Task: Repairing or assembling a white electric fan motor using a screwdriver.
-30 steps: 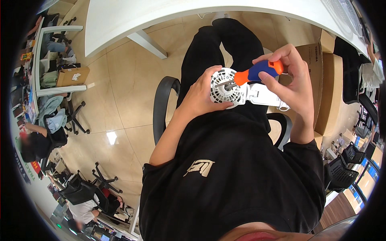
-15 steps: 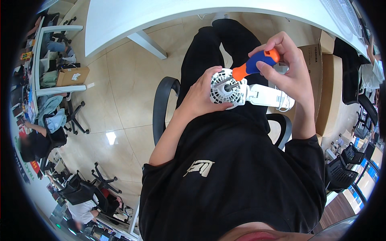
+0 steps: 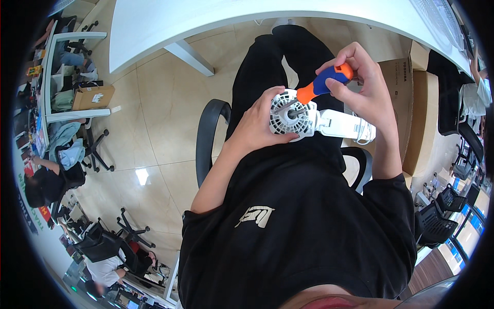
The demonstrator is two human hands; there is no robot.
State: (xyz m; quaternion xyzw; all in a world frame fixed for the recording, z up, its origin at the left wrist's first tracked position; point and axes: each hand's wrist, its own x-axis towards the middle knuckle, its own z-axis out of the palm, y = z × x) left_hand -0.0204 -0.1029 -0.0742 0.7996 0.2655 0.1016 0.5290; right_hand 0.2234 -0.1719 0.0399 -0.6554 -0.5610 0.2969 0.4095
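A white fan unit (image 3: 280,123) with a slotted round housing and a metal shaft at its centre is held over my lap. My left hand (image 3: 259,119) is closed around the housing's left side, thumb along its lower edge. From the housing a flat white stem (image 3: 339,123) reaches right, with a thin white cord (image 3: 366,133) wound about its end. In my right hand (image 3: 365,85) is a blue and orange screwdriver (image 3: 325,83), gripped between thumb and fingers. Its shaft slants down left onto the housing beside the centre shaft; the exact tip contact is too small to tell.
A white table (image 3: 247,11) curves across the far side, its leg (image 3: 189,57) standing on the tiled floor. Chair armrests (image 3: 206,139) flank my lap. Cardboard boxes (image 3: 419,123) stand at the right. Other people sit at desks on the left.
The screwdriver's handle and my right hand have shifted slightly left. My left hand and the fan unit stay almost in place.
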